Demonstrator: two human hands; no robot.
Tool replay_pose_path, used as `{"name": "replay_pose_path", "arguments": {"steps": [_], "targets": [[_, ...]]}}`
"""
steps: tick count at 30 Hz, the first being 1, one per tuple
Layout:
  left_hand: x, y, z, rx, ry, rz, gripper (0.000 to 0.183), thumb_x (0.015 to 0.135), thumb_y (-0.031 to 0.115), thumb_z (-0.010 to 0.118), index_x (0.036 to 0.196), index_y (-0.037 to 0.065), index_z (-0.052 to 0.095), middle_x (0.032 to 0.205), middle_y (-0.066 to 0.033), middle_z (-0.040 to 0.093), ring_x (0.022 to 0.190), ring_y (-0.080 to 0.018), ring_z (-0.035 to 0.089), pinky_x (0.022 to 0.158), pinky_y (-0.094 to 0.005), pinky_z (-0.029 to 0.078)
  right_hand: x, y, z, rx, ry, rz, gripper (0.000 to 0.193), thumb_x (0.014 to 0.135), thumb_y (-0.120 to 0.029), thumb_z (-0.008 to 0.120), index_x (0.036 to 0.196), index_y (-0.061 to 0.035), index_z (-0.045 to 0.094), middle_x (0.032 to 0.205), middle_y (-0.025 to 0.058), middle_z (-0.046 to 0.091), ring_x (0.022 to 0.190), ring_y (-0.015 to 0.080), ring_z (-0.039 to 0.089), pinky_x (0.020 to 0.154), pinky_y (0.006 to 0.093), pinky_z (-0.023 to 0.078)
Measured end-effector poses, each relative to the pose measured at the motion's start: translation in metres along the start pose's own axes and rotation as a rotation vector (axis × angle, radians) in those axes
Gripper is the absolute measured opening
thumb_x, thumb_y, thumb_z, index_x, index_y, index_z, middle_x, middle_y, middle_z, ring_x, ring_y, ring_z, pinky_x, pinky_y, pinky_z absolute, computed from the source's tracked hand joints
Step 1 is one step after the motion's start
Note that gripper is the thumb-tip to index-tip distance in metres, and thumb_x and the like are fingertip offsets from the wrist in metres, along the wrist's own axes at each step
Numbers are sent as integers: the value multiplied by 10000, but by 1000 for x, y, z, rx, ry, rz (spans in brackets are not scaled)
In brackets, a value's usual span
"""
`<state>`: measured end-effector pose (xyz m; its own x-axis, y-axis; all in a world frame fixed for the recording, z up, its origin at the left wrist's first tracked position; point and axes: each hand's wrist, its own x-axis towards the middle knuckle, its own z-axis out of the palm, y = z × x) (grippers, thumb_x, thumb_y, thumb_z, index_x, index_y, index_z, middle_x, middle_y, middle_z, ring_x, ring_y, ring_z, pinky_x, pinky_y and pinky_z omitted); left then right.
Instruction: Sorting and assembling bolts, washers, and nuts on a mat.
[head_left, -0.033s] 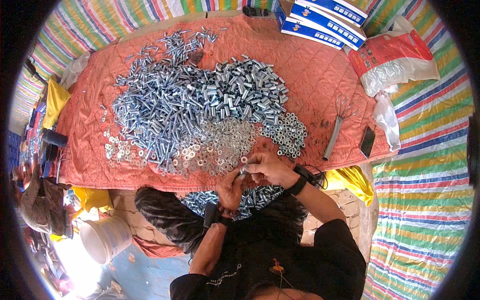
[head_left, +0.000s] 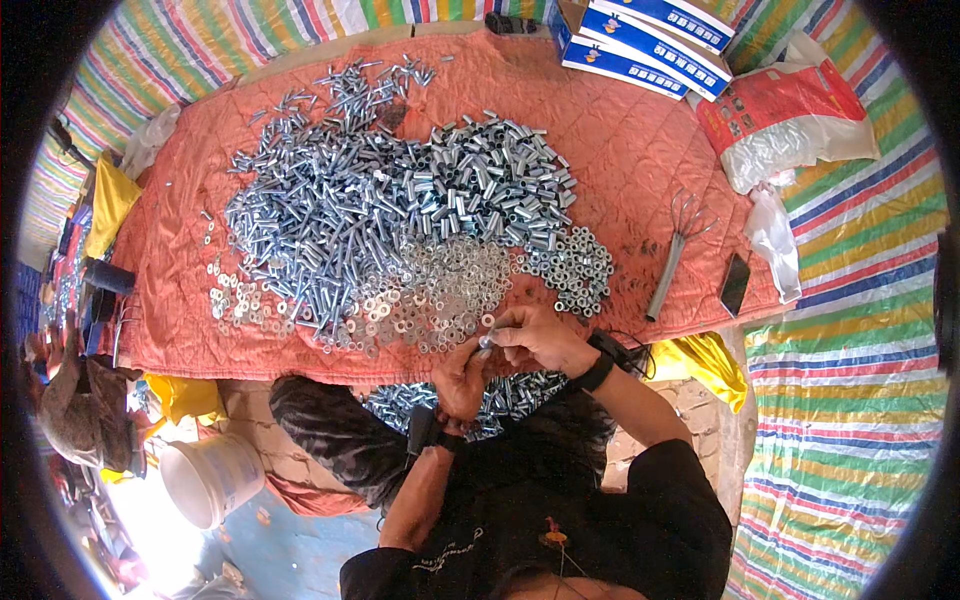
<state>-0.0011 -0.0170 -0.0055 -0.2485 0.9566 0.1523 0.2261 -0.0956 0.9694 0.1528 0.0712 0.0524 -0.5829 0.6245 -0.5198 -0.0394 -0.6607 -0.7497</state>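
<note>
At the near edge of the red quilted cloth point(head_left: 630, 130), my two hands meet over a small silvery metal fastener point(head_left: 486, 342). My left hand point(head_left: 459, 382) grips it from below with closed fingers. Thumb and fingertips of my right hand point(head_left: 540, 338) pinch its upper end; the fingers hide most of its shape. Just beyond lie loose flat washers point(head_left: 455, 285), with a heap of hex nuts point(head_left: 580, 270) to their right. Farther back are piled long bolts point(head_left: 310, 200) and short metal sleeves point(head_left: 500, 180). Below my hands, many metal fasteners point(head_left: 510, 398) lie between my legs.
On the right of the cloth lie a wire-pronged hand rake point(head_left: 672, 262) and a black phone point(head_left: 735, 283). Blue-white boxes point(head_left: 650, 50) and a red-and-clear plastic bag point(head_left: 785, 125) occupy the far right. A white bucket point(head_left: 205, 482) stands at lower left.
My fingers have shifted very slightly around the fastener. The piles and everything else look the same.
</note>
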Motion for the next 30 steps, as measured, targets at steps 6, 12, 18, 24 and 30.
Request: {"name": "replay_pose_path", "arguments": {"steps": [6, 12, 18, 24, 30], "targets": [[2, 3, 4, -133, -20, -130, 163, 898, 70, 586, 1020, -25, 637, 710, -28, 614, 582, -76, 568, 513, -237, 476, 5, -14, -20, -487, 334, -255, 138, 864, -142, 643, 890, -7, 647, 732, 44, 634, 571, 141, 594, 542, 259, 474], [5, 11, 3, -129, -39, -176, 157, 911, 96, 576, 1011, -16, 625, 669, -2, 577, 559, -65, 552, 498, -228, 466, 37, -19, -57, -1366, 649, -781, 114, 817, -157, 607, 847, -49, 630, 724, 155, 572, 693, 340, 585, 596, 441, 465], [3, 3, 4, -116, -19, -137, 159, 909, 100, 579, 1003, -21, 621, 672, -19, 584, 551, -79, 566, 494, -237, 480, 49, -34, -52, -1588, 645, -657, 128, 803, -158, 614, 783, -32, 616, 688, 154, 576, 668, 331, 595, 585, 444, 471], [0, -7, 9, -269, -17, -220, 168, 910, 102, 578, 1010, -24, 623, 666, -24, 582, 541, -86, 564, 486, -237, 474, 69, -36, -69, -1751, 545, -606, 154, 791, -183, 619, 730, -41, 623, 633, 152, 585, 626, 338, 594, 576, 451, 468], [0, -3, 7, -232, -25, -233, 175, 920, 121, 569, 1008, -20, 623, 658, -16, 577, 540, -74, 538, 487, -232, 448, 49, -41, -56, -1577, 598, -560, 199, 816, -201, 601, 743, -18, 627, 682, 188, 607, 668, 370, 613, 601, 466, 482]]}}
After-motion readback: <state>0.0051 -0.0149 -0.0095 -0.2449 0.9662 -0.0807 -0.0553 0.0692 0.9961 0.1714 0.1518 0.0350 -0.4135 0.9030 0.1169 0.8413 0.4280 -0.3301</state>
